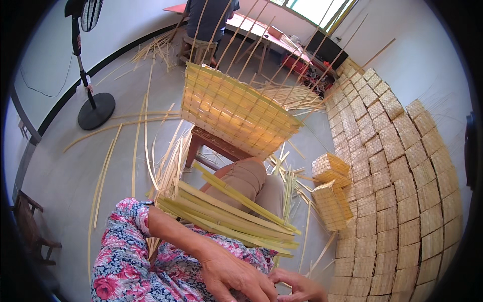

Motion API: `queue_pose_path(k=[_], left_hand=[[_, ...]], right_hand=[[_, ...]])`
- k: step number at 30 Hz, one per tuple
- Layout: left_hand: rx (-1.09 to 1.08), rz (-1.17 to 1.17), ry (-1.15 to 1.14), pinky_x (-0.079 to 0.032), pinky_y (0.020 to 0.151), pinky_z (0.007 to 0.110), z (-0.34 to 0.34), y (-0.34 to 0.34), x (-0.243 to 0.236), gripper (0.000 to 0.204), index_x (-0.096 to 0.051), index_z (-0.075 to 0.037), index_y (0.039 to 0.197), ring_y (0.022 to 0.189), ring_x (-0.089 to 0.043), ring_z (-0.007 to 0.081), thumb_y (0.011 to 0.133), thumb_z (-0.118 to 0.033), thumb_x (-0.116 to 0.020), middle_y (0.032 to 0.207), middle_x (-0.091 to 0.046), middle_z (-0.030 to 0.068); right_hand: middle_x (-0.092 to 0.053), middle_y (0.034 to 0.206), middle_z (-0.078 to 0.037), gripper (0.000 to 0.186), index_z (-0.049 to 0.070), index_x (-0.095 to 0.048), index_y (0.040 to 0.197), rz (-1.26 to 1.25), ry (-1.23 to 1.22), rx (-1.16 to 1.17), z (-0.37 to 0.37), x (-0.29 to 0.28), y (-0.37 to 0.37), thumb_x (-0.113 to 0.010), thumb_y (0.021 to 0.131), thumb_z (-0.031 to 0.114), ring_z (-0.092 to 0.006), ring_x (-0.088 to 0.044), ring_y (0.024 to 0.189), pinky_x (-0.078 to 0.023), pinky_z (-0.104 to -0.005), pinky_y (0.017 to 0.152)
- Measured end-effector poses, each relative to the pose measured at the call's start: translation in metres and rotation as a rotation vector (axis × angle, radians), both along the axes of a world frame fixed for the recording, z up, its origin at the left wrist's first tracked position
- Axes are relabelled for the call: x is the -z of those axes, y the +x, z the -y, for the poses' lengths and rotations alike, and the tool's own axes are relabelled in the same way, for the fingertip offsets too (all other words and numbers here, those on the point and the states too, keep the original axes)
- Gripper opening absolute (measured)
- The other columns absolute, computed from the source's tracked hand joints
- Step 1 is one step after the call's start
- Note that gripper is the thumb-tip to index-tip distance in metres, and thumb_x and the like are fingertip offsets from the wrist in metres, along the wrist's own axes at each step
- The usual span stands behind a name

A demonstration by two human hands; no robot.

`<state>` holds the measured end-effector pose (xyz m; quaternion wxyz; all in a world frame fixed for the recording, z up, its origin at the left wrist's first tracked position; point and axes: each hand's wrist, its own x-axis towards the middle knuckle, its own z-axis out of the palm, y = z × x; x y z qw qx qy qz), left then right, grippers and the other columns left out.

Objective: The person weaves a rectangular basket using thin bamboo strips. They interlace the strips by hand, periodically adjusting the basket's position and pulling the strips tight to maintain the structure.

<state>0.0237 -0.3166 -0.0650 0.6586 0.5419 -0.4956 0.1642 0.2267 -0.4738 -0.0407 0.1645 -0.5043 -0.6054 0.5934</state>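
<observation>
Both my hands are close together at the lower edge, over my flowered top. My left hand (234, 274) reaches across with its fingers bent downward; the fingertips are partly cut off. Beside it, my right hand (298, 287) has thumb and fingers drawn together. Whatever lies between the fingers is hidden or too small to name. Across my lap rests a bundle of green-yellow bamboo strips (236, 219). Farther off, a partly woven bamboo basket (236, 110) leans tilted on a wooden stool (219, 141), with long thin stakes rising from its rim.
Stacked woven baskets (387, 196) line the right wall, and two small ones (329, 201) stand before them. Loose bamboo strips (138, 151) lie on the floor. At the left is a standing fan (95, 110). A person (207, 22) sits at a table at the back.
</observation>
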Motion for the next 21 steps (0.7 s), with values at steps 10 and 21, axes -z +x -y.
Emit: queue_pose_path(k=[10,21], left_hand=[[0.062,-0.027,0.199,-0.04,0.077,0.043,-0.031,0.005,-0.003,0.035,-0.055,-0.003,0.083,0.082,-0.054,0.0337,0.085,-0.034,-0.071,0.079,-0.055,0.0102],[-0.074,0.28,0.246,-0.041,0.066,0.042,-0.033,-0.093,-0.046,0.028,-0.046,-0.009,0.07,0.067,-0.052,0.0264,0.093,-0.025,-0.047,0.066,-0.045,0.0072]], right_hand=[[-0.052,0.103,-0.005,0.034,0.006,-0.055,0.111,-0.009,-0.005,0.17,0.036,0.033,0.0,-0.07,0.088,0.025,-0.017,-0.049,0.096,-0.042,-0.0329,0.087],[-0.064,0.1,-0.011,0.014,0.001,-0.064,0.101,0.123,0.186,0.101,-0.002,0.036,-0.009,-0.066,0.09,0.009,-0.0246,-0.062,0.093,-0.048,-0.0344,0.082]])
